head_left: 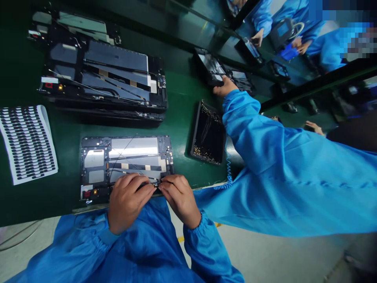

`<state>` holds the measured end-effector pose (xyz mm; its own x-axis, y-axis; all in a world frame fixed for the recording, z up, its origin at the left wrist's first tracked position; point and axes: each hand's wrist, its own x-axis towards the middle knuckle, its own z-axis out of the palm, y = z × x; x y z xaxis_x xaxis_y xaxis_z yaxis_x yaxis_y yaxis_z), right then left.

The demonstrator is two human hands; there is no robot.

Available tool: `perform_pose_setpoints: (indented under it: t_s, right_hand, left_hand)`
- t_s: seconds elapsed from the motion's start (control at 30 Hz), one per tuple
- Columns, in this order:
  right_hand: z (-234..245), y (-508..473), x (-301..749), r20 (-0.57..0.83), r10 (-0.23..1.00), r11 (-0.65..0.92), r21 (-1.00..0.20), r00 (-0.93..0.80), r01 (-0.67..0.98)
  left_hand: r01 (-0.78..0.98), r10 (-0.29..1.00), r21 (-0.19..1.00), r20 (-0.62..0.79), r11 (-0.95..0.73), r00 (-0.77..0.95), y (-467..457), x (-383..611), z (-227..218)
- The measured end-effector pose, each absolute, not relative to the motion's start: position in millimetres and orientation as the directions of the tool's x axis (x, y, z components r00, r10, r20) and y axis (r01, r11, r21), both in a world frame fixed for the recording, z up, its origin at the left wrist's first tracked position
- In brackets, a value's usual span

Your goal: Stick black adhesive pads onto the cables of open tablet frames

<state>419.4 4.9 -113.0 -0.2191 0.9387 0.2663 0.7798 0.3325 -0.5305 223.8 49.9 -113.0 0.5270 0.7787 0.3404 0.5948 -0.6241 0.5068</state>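
An opened tablet chassis [126,157] lies on the green bench in front of me, its metal plates and thin cables showing. My left hand [128,200] and my right hand [179,198] meet at its near edge. Both have their fingertips pinched together on a small dark part or cable [159,182] at that edge. What exactly they pinch is too small to make out.
A stack of opened tablets [103,78] lies farther back. A white sheet of black strips [28,143] rests at the left. A black tray with small gold parts [207,135] stands to the right. A co-worker's blue sleeve [265,157] reaches across toward another tray [210,67].
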Motion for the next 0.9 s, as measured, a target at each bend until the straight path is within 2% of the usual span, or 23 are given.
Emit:
perform_pose_setpoints:
  t_s: [0.23, 0.37, 0.47, 0.63, 0.77, 0.9]
  right_hand:
    - [-119, -2, 423, 0.294, 0.923, 0.371, -0.511, -0.247, 0.775]
    - [-128, -9, 424, 0.412, 0.879, 0.448, -0.535, -0.241, 0.716]
    - [-133, -12, 422, 0.458, 0.849, 0.488, -0.487, -0.263, 0.724]
    - [-139, -16, 418, 0.462, 0.848, 0.464, -0.409, -0.26, 0.786]
    - [-142, -19, 419, 0.429, 0.878, 0.429, -0.508, -0.213, 0.747]
    - [-143, -19, 418, 0.454, 0.883, 0.396, -0.589, -0.117, 0.704]
  left_hand:
    - [0.599, 0.783, 0.509, 0.336, -0.618, 0.523, 50, 225, -113]
    - [0.596, 0.775, 0.501, 0.331, -0.628, 0.538, 50, 223, -112]
    - [0.596, 0.776, 0.504, 0.322, -0.625, 0.542, 50, 222, -113]
    - [0.606, 0.788, 0.514, 0.294, -0.608, 0.541, 51, 222, -113]
    - [0.606, 0.796, 0.53, 0.275, -0.593, 0.539, 52, 221, -110]
    - [0.607, 0.794, 0.53, 0.259, -0.593, 0.55, 51, 220, -111]
